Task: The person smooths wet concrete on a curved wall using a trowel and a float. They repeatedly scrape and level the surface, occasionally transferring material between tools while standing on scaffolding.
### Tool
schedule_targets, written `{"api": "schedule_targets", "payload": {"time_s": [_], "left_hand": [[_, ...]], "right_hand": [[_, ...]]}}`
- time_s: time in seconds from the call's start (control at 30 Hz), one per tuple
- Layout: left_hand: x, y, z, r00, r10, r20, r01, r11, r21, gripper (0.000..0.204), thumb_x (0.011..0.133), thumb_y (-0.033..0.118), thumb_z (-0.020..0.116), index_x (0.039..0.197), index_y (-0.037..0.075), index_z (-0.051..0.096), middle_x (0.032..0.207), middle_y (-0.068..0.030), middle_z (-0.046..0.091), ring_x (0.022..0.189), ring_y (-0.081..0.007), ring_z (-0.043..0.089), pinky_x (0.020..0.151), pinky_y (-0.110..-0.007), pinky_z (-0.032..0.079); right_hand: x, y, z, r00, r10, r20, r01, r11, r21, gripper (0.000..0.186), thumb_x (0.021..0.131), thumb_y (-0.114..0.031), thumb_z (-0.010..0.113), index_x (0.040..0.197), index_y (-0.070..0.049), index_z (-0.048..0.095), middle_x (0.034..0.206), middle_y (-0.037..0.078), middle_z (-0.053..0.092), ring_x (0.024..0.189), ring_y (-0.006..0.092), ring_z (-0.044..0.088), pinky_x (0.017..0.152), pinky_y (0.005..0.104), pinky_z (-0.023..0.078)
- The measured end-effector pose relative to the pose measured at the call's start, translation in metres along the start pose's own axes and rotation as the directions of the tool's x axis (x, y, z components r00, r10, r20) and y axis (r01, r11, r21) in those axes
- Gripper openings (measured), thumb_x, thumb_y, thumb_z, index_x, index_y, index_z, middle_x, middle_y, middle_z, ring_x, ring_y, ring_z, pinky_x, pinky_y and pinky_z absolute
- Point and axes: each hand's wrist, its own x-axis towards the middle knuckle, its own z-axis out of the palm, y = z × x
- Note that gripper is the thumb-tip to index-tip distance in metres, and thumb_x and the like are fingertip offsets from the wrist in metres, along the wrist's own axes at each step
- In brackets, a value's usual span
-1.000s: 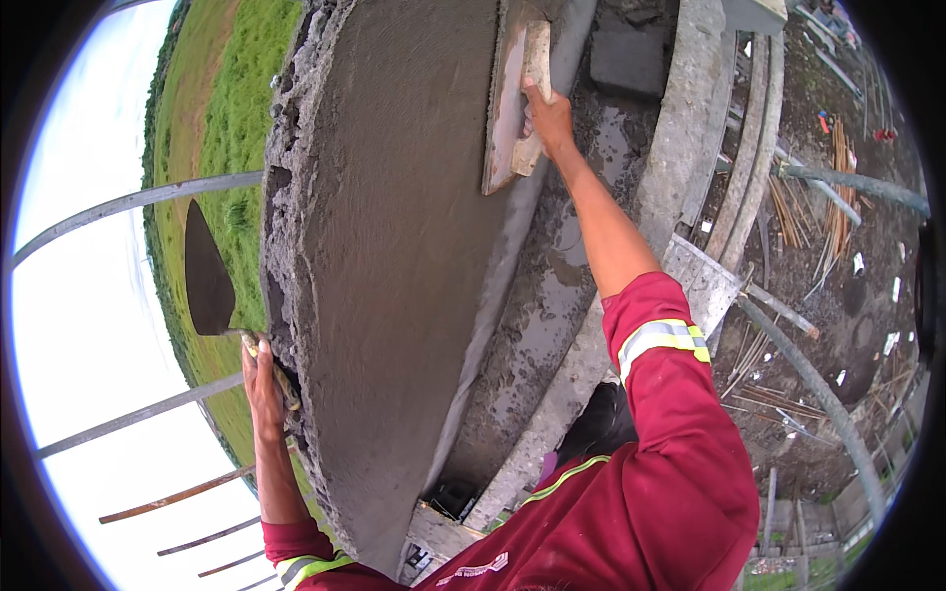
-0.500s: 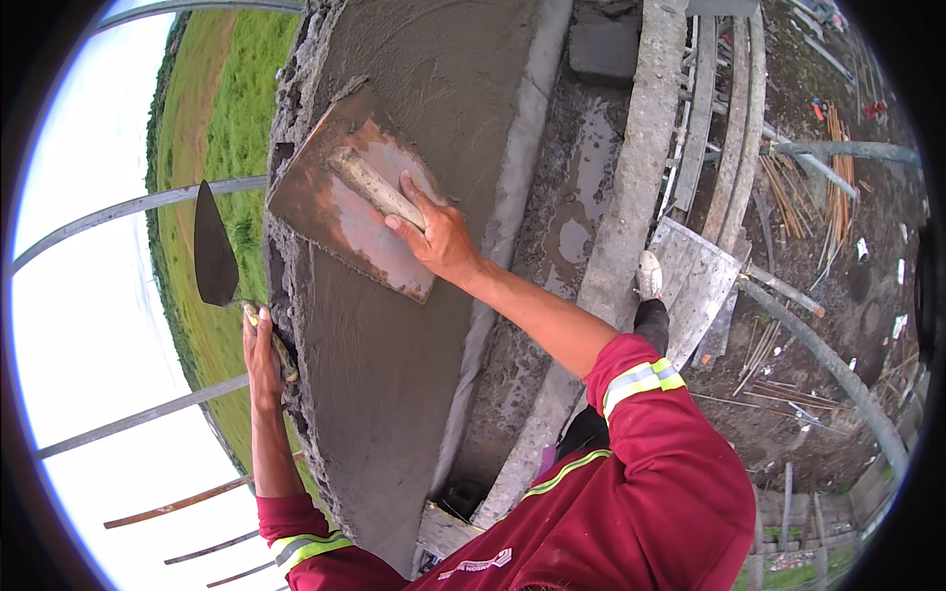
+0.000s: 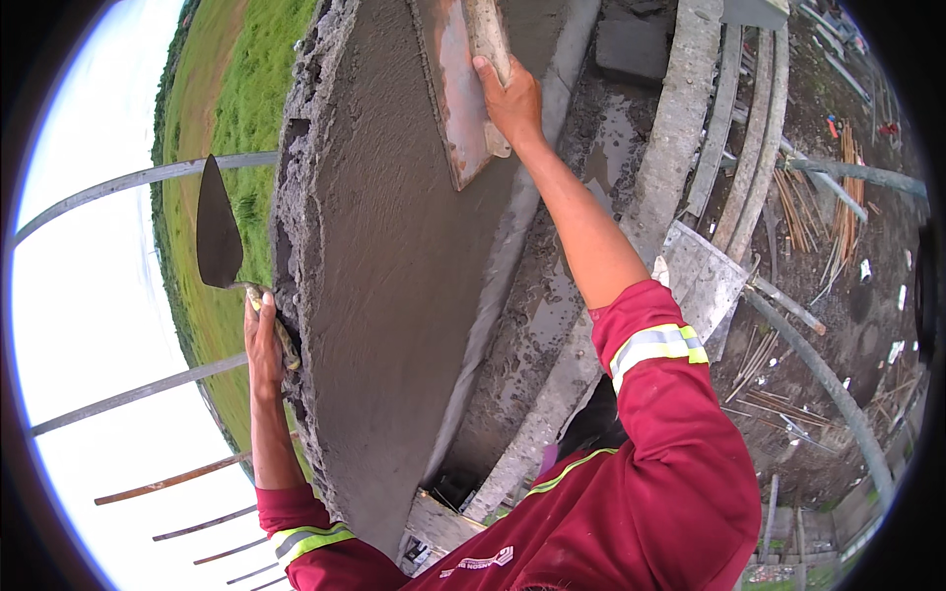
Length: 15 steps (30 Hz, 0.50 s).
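Observation:
My right hand [image 3: 514, 101] is wrapped round the pale handle of a plastering float [image 3: 459, 98], a flat rectangular board with worn, rust-coloured patches. The float lies tilted against the wet grey mortar surface [image 3: 394, 266], near its far end, and its upper part runs out of the picture. On the left, my left hand [image 3: 262, 340] grips the handle of a pointed trowel [image 3: 219, 231] beside the rough broken edge of the wall. The trowel's dark blade points away from me, held in the air over the grass.
A wet gutter-like channel [image 3: 552, 305] with puddles runs right of the mortar, bordered by a concrete ledge [image 3: 680, 128]. Beyond it are scaffold planks [image 3: 757, 128], a grey board [image 3: 702, 268] and metal pipes [image 3: 838, 364], with muddy ground below. Railings [image 3: 138, 394] cross the left side.
My right hand has moved the float away from the rough left edge, farther up and right along the mortar, turning it more upright. The left hand with the trowel stays nearly in place.

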Motion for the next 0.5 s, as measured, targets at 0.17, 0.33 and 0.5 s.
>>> {"api": "schedule_targets", "payload": {"time_s": [0.17,0.33,0.5], "left_hand": [[0.0,0.0,0.0,0.998,-0.055,-0.011,0.055,0.998,-0.013,0.065,0.1,0.044,0.054,0.143,-0.004,0.04,0.129,-0.0101,0.051,0.117,-0.0176,0.045,0.104,-0.031,0.033],[-0.004,0.007,0.004,0.996,-0.048,-0.077,0.052,0.997,0.051,0.073,0.099,0.046,0.055,0.146,-0.006,0.036,0.137,-0.0131,0.047,0.125,-0.0198,0.043,0.108,-0.032,0.03],[-0.003,0.002,0.004,0.999,-0.022,-0.046,0.026,0.997,0.078,0.075,0.1,0.049,0.051,0.147,-0.007,0.034,0.138,-0.0148,0.048,0.124,-0.0206,0.046,0.108,-0.033,0.033]], "right_hand": [[-0.062,0.071,-0.001,0.824,0.558,0.096,-0.556,0.767,0.319,0.039,0.095,-0.035,0.065,0.103,0.002,0.063,0.071,0.011,0.063,0.05,0.0176,0.058,0.045,0.033,0.048],[-0.225,0.049,0.02,0.763,0.63,0.149,-0.628,0.667,0.401,0.038,0.098,-0.033,0.062,0.108,0.003,0.058,0.069,0.005,0.058,0.05,0.0119,0.053,0.043,0.0297,0.046],[-0.308,-0.047,0.036,0.958,0.284,0.041,-0.284,0.92,0.269,0.05,0.1,-0.04,0.056,0.123,0.003,0.056,0.093,0.013,0.068,0.072,0.0169,0.064,0.064,0.0333,0.053]]}}
